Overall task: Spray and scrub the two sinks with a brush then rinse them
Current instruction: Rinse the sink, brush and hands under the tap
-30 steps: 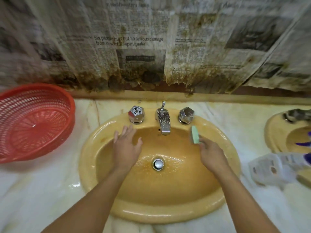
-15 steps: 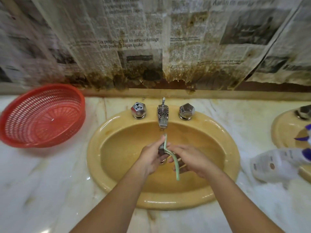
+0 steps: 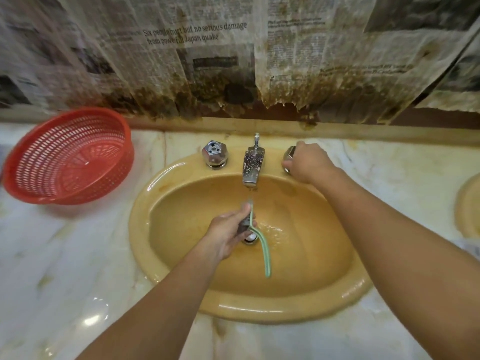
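1. Head view shows a change from half a second ago: both hands met over the drain around the brush then, and now the right hand [image 3: 306,162] has left it and gone up to the right tap knob [image 3: 288,155] behind the yellow sink [image 3: 298,305].
2. One second ago the brush was in the right hand at the basin's right wall; now the left hand [image 3: 228,233] alone has it.
3. Judging by this, scrubbing of this basin looks finished and the rinse is starting; water already ripples around the drain [image 3: 250,237] beneath the faucet [image 3: 252,165].
4. Right hand: fingers curled over the knob, gripping it, most of the knob hidden under them. Which way it turns cannot be told.
5. Left hand: clenched around the head end of the green brush [image 3: 263,252], low in the bowl just above the drain, under the spout. The thin handle curves away toward the near rim.
6. Second sink [image 3: 467,209] shows only as a sliver at the right edge, well apart from both hands.
7. Red basket [image 3: 70,157] sits on the marble counter [image 3: 52,281] to the left, near the basin.
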The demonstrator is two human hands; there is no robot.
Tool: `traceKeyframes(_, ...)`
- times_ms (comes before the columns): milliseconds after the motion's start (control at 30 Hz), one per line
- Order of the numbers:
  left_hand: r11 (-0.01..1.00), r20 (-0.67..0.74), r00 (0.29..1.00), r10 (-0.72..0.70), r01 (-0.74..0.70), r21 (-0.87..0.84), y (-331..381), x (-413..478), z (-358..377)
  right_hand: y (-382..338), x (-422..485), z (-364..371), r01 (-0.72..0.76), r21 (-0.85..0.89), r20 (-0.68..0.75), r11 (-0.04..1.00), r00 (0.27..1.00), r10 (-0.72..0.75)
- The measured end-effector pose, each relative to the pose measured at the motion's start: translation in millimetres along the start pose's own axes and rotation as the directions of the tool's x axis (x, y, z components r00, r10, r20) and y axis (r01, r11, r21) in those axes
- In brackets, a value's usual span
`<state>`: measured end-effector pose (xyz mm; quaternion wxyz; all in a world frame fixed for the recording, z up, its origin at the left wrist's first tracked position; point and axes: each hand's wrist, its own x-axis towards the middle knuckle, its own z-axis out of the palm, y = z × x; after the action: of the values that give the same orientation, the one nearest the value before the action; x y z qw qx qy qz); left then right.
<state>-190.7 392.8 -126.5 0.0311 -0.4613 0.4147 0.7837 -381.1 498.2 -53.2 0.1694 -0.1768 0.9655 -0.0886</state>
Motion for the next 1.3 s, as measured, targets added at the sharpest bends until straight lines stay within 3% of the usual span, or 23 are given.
traceKeyframes(133,0.999,-0.002,1.0,-0.018,0.018,-0.044,1,6,9,11,8,-2,0.165,-0.174,0.044,0.971,0.986,-0.16)
traceKeyframes(400,0.991,0.024,0.998,-0.055,0.057,-0.123,16,10,34,23,27,-5,0.391,-0.354,0.15,0.85,0.92,-0.361)
traceKeyframes(700,0.993,0.015,0.996,-0.093,0.094,-0.077,15,7,38,21,21,-18,0.531,-0.559,0.211,0.636,0.834,-0.511)
traceKeyframes(767,0.992,0.003,0.995,-0.099,0.099,-0.074,14,6,36,23,17,-22,0.534,-0.555,0.209,0.638,0.832,-0.514)
traceKeyframes(833,0.992,-0.017,0.995,-0.101,0.1,-0.082,13,5,33,22,4,-19,0.459,-0.46,0.138,0.761,0.883,-0.449)
traceKeyframes(900,0.989,-0.039,0.994,-0.101,0.096,-0.109,12,6,31,18,-23,-3,0.328,-0.274,-0.095,0.904,0.926,-0.365)
traceKeyframes(967,0.985,-0.05,0.993,-0.107,0.099,-0.143,10,6,29,9,-62,27,0.243,-0.034,-0.393,0.969,0.889,-0.236)
traceKeyframes(1000,0.981,-0.05,0.992,-0.112,0.103,-0.162,9,7,27,5,-80,47,0.223,0.107,-0.461,0.969,0.875,-0.15)
traceKeyframes(1033,0.977,-0.049,0.991,-0.122,0.111,-0.183,9,6,27,1,-96,67,0.192,0.247,-0.43,0.95,0.9,-0.07)
traceKeyframes(1100,0.956,-0.048,0.988,-0.146,0.128,-0.262,9,6,25,-5,-117,102,0.054,0.468,-0.16,0.882,0.987,0.024)
traceKeyframes(1167,0.923,-0.036,0.985,-0.166,0.143,-0.357,10,6,25,-7,-127,123,-0.022,0.583,0.024,0.812,1.0,0.011)
traceKeyframes(1300,0.968,-0.088,0.989,-0.119,0.095,-0.234,11,3,22,-10,-132,125,0.02,0.635,0.001,0.772,1.0,-0.027)
